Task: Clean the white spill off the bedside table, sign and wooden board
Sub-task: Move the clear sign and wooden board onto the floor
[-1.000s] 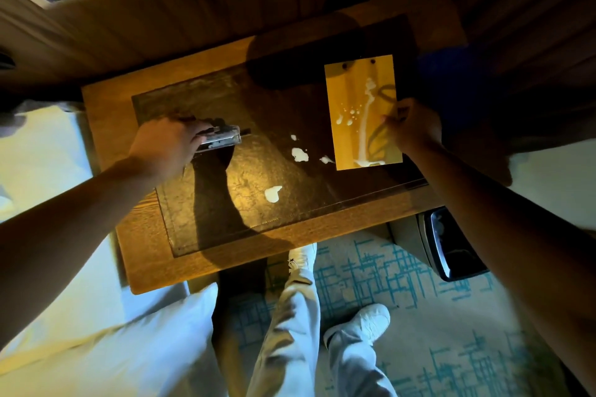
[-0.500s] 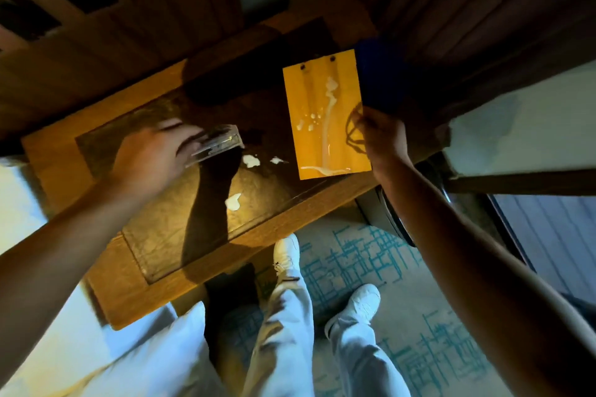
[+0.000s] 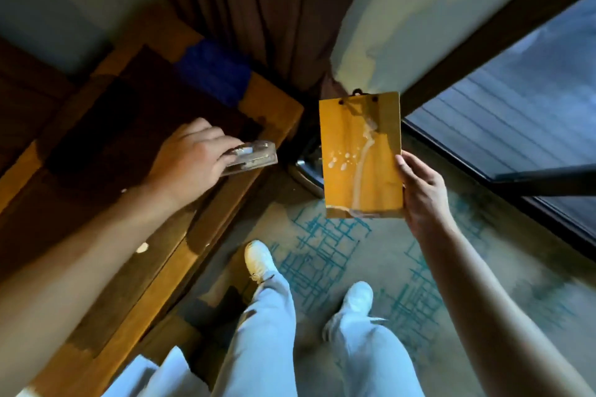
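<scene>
My right hand (image 3: 422, 196) grips the right edge of the yellow wooden board (image 3: 361, 155), held up over the carpet to the right of the bedside table (image 3: 225, 203). A white streak and small white drops run down the board's face. My left hand (image 3: 190, 158) holds a clear acrylic sign (image 3: 251, 158) above the table's right end; white smears show on it. A white drop (image 3: 142, 247) lies on the table's dark top near my left forearm. Most of the table top is in shadow.
A blue cloth (image 3: 214, 74) lies at the table's far right corner, by a brown curtain (image 3: 274, 10). A dark bin (image 3: 306, 167) stands on the floor behind the board. Patterned carpet (image 3: 322, 251), my legs and white shoes are below. A window (image 3: 516, 113) is on the right.
My right hand has lifted the board off the table and carried it right, over the floor. My left hand has moved right with the sign. The view has swung right.
</scene>
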`<state>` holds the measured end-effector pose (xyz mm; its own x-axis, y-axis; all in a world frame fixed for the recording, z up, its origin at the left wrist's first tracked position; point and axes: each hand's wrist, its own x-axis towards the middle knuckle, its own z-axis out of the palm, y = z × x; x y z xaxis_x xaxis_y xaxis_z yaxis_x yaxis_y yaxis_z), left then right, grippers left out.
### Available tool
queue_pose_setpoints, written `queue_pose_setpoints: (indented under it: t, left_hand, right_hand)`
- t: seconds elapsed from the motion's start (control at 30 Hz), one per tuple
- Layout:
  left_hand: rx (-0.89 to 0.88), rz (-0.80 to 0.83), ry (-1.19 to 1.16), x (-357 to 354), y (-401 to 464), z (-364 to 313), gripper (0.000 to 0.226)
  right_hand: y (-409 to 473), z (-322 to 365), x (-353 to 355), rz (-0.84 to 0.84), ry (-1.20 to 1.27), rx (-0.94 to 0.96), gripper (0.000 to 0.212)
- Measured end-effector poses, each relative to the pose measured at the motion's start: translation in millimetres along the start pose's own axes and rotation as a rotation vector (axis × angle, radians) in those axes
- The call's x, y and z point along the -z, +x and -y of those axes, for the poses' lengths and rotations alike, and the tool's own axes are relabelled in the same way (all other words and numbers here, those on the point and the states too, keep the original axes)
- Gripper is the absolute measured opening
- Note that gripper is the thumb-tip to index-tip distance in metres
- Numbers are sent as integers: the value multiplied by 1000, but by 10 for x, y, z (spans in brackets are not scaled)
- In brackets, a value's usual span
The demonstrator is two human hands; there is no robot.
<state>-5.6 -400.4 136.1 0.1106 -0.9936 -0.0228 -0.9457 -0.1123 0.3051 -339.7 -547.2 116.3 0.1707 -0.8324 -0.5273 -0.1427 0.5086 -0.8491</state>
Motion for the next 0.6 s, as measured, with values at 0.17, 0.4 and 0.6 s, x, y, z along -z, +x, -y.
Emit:
queue_pose_setpoints:
  t: [0.17,0.4,0.6]
  left_hand:
    - [-173,57,-3,-430,537,-964,25]
    - [-308,80,22,-1184,1061,-2206,24]
    - [-442,169,33,-2244,1575,-3064,22]
  right_hand:
    - [-132,-296,1186,-126,91,-51,22]
    - [-36,-741,2588,-276,201,-103,33]
    - [360,-1588,3402,-413,266,-214,13]
